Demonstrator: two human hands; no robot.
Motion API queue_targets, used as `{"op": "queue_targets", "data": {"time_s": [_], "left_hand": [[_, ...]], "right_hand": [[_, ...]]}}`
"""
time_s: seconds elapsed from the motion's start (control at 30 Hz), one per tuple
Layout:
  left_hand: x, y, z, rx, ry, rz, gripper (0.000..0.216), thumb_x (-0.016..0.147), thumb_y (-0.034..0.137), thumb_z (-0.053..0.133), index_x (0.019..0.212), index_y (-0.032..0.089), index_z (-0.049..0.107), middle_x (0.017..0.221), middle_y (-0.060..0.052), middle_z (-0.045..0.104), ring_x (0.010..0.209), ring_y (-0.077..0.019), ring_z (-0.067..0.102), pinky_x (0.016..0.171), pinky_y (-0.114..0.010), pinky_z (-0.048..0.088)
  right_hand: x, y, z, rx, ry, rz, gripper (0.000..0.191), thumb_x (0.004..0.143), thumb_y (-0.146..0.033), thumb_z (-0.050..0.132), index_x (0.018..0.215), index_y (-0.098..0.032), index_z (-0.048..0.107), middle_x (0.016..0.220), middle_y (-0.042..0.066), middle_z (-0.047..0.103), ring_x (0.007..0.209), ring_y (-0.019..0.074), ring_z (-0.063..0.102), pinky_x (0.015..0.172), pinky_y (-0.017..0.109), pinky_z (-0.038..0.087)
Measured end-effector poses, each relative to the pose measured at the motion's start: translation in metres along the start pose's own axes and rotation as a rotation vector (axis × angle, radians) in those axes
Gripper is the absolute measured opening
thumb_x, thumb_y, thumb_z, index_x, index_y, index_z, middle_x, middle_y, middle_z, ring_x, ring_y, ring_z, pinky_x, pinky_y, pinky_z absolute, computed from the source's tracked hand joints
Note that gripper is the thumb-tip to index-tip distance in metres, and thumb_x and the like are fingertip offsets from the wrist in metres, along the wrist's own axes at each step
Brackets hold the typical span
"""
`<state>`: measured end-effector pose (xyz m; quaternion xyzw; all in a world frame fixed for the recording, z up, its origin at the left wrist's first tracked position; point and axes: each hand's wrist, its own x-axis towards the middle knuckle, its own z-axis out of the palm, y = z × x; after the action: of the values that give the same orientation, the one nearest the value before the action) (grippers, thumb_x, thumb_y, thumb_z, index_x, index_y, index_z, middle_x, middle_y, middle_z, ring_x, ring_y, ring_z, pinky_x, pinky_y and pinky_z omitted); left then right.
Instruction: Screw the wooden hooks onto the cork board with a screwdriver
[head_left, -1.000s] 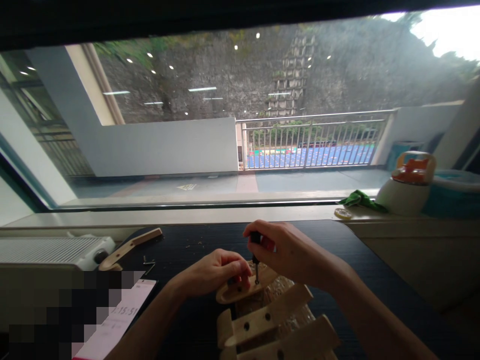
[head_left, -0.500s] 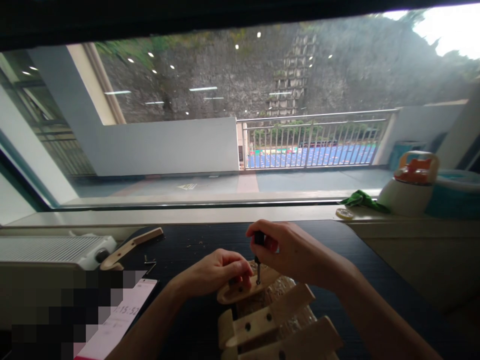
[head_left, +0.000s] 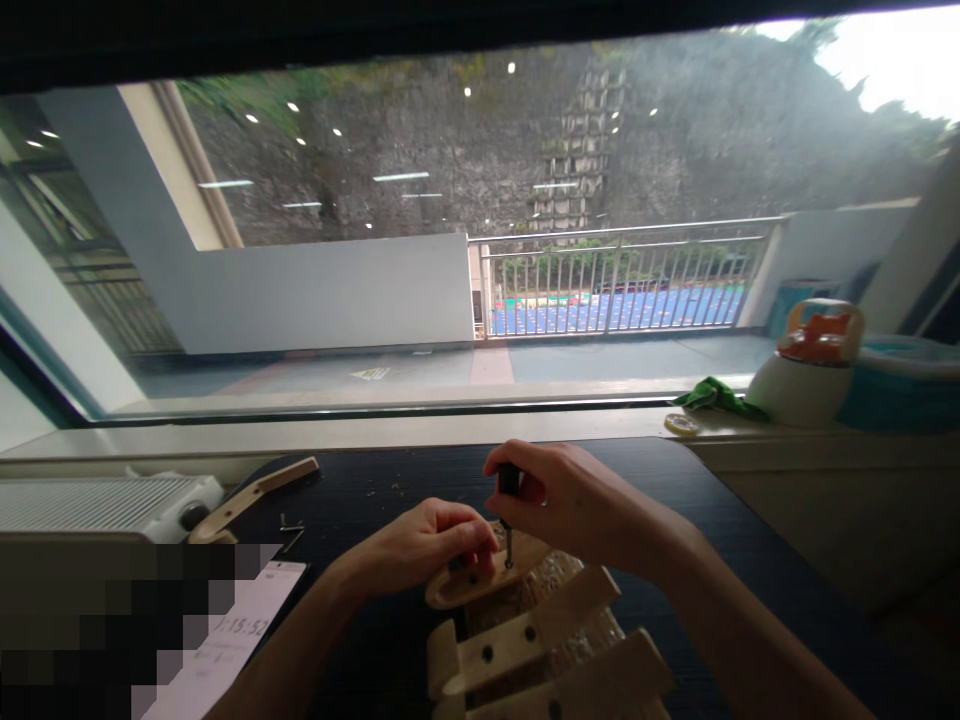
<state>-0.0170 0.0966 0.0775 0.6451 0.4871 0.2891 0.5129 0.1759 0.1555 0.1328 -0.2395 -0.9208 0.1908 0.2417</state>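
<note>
My right hand (head_left: 551, 490) grips the black handle of a screwdriver (head_left: 509, 480), held nearly upright. Its tip meets a screw in a hole of the farthest curved wooden piece (head_left: 448, 588). Against that same piece rests my left hand (head_left: 435, 540), its fingers curled near the screw; whatever they pinch is hidden. Closer to me lie two more wooden pieces of the same kind, the middle piece (head_left: 551, 622) and the nearest piece (head_left: 600, 690), each with dark holes. Crinkled clear plastic wrap (head_left: 559, 572) shows between the pieces.
On the dark table (head_left: 360, 630), a loose wooden piece (head_left: 259, 492) lies at far left near small metal hex keys (head_left: 292, 530). A phone (head_left: 247, 630) showing digits is beside my left forearm. A white radiator (head_left: 105, 505) stands left; a green cloth (head_left: 716, 398) and white jug (head_left: 802, 385) sit on the sill.
The whole view has shifted slightly, so things appear a little further left. Both hands keep their places on the wooden piece and screwdriver.
</note>
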Motion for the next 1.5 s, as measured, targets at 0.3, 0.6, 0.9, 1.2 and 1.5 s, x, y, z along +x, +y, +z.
{"op": "queue_targets", "data": {"time_s": [0.3,0.6,0.9,1.2,1.5], "left_hand": [[0.0,-0.0008,-0.0002,0.011,0.006,0.006,0.035,0.087,0.042,0.046,0.088,0.013,0.066,0.083,-0.005,0.069,0.074,-0.0152,0.058,0.07,-0.024,0.043],[-0.0001,-0.0012,0.0003,0.006,0.001,0.008,0.035,0.087,0.041,0.046,0.088,0.012,0.066,0.083,-0.006,0.069,0.073,-0.0148,0.058,0.07,-0.024,0.043],[0.0006,-0.0025,0.0001,0.006,0.01,-0.003,0.035,0.087,0.042,0.047,0.087,0.013,0.066,0.084,-0.005,0.069,0.074,-0.0151,0.058,0.07,-0.024,0.044],[-0.0008,0.0021,0.0008,0.031,0.002,-0.007,0.037,0.088,0.043,0.045,0.087,0.012,0.066,0.085,-0.006,0.069,0.075,-0.0151,0.058,0.071,-0.024,0.044],[-0.0001,-0.0006,0.0006,0.029,0.014,-0.009,0.035,0.087,0.042,0.045,0.087,0.013,0.066,0.085,-0.006,0.069,0.076,-0.0157,0.059,0.071,-0.024,0.045]], "right_hand": [[0.0006,0.0012,0.0023,0.013,-0.009,-0.027,0.019,0.081,-0.025,0.052,0.098,-0.024,0.06,0.065,-0.003,0.058,0.057,0.0088,0.048,0.054,0.021,0.033],[0.0011,0.0027,0.0036,0.009,0.001,-0.005,0.018,0.08,-0.028,0.054,0.096,-0.023,0.059,0.065,-0.003,0.058,0.057,0.0093,0.048,0.054,0.022,0.033],[-0.0003,0.003,0.0013,0.032,-0.025,-0.018,0.023,0.081,-0.025,0.051,0.102,-0.025,0.058,0.066,-0.002,0.058,0.059,0.0098,0.049,0.055,0.022,0.034],[0.0026,0.0072,0.0063,0.005,0.017,-0.028,0.016,0.08,-0.028,0.055,0.094,-0.022,0.056,0.064,-0.004,0.056,0.055,0.008,0.045,0.052,0.021,0.031],[-0.0014,-0.0002,-0.0013,0.032,-0.018,-0.007,0.025,0.08,-0.022,0.049,0.102,-0.022,0.06,0.067,-0.001,0.059,0.058,0.0098,0.049,0.055,0.022,0.034]]}}
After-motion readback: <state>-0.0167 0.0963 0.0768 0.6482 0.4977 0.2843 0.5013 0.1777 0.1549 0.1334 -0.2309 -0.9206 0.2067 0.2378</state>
